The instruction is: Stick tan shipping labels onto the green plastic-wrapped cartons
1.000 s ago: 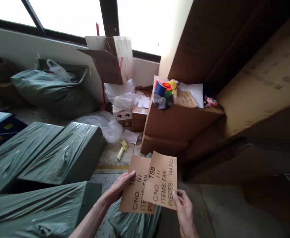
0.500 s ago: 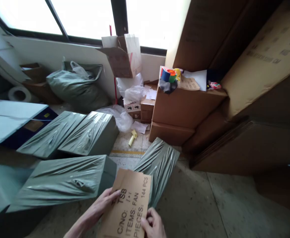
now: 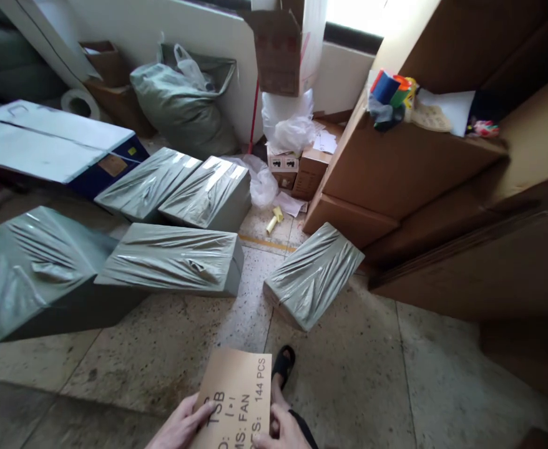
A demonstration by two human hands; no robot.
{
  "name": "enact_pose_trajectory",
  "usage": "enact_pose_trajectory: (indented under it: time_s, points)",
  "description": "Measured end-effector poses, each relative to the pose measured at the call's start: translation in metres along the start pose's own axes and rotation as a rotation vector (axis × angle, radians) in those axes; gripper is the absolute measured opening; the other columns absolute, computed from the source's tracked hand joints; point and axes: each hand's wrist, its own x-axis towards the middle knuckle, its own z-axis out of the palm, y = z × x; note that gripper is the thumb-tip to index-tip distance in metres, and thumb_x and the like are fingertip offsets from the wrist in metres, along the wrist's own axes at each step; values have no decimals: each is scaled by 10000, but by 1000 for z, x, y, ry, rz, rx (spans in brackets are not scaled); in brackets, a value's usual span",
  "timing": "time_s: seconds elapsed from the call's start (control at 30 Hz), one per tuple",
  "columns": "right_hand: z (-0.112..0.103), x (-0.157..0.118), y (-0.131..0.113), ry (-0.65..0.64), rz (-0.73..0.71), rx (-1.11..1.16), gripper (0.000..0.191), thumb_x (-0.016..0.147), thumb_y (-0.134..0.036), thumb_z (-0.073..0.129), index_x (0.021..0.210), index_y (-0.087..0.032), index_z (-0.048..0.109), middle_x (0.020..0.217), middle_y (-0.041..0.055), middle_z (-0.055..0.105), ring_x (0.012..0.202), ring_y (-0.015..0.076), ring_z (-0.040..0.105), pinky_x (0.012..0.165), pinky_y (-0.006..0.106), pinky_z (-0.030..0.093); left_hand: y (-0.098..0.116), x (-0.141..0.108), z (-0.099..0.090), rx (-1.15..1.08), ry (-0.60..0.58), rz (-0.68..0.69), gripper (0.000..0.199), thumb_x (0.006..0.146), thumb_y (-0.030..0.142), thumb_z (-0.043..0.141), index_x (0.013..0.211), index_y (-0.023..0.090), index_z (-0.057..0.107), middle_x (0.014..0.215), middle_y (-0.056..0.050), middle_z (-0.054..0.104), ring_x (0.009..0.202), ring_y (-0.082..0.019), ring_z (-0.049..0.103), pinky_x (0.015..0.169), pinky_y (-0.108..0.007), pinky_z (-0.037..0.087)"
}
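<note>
A brown cardboard piece (image 3: 236,386) with black print, reading "FAN" and "144 PCS", is held low at the bottom centre of the head view. My left hand (image 3: 183,424) grips its left edge, fingers lying over the print. On the right edge, my right hand (image 3: 281,429) pinches the cardboard with thumb on top. The lower end of the piece is cut off by the frame. Beyond it, a parcel wrapped in grey-green plastic (image 3: 315,274) lies on the floor.
More wrapped parcels (image 3: 175,255) stand at left, near a white-topped blue box (image 3: 53,140). Tall cardboard boxes (image 3: 396,181) stack at right, with tape rolls (image 3: 391,90) on one. A sandalled foot (image 3: 283,365) is on the floor (image 3: 349,355); yellow scraps (image 3: 274,219) lie ahead.
The view has tilted down and shifted left, showing more floor and a foot. The cardboard and both hands sit lower in the frame, still gripping it.
</note>
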Motion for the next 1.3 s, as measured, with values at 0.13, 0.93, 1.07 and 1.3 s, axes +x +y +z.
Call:
enact_pose_trajectory:
  time_s: [0.13, 0.93, 1.07, 1.3]
  points:
    - [48, -3, 22, -61, 16, 122, 700, 595, -568, 836, 1147, -165, 688, 1007, 133, 786, 959, 315, 731, 912, 480, 559, -45, 1, -37, -39, -29, 15, 691, 650, 689, 759, 1085, 154, 722, 1190, -155, 743, 1144, -376, 675, 950, -413, 572]
    - [210, 1, 120, -60, 84, 87, 554, 561, -493, 874, 974, -132, 797, 936, 131, 805, 924, 340, 747, 944, 516, 547, -220, -3, -151, -324, -292, -16, 465, 754, 594, 740, 956, 176, 717, 840, -102, 819, 739, -318, 767, 685, -399, 639]
    - [212, 2, 127, -40, 68, 85, 512, 581, -463, 865, 960, -126, 792, 906, 120, 805, 902, 322, 750, 930, 496, 556, -220, -3, -153, -304, -265, -7, 497, 717, 605, 768, 961, 174, 723, 894, -115, 826, 779, -346, 775, 696, -418, 646]
    - [214, 1, 127, 26, 50, 136, 434, 606, -403, 852, 942, -136, 784, 879, 105, 807, 908, 331, 749, 912, 510, 570, -224, -1, -155, -358, -287, 5, 685, 698, 585, 800, 1232, 194, 622, 1069, -117, 816, 917, -376, 774, 774, -455, 661]
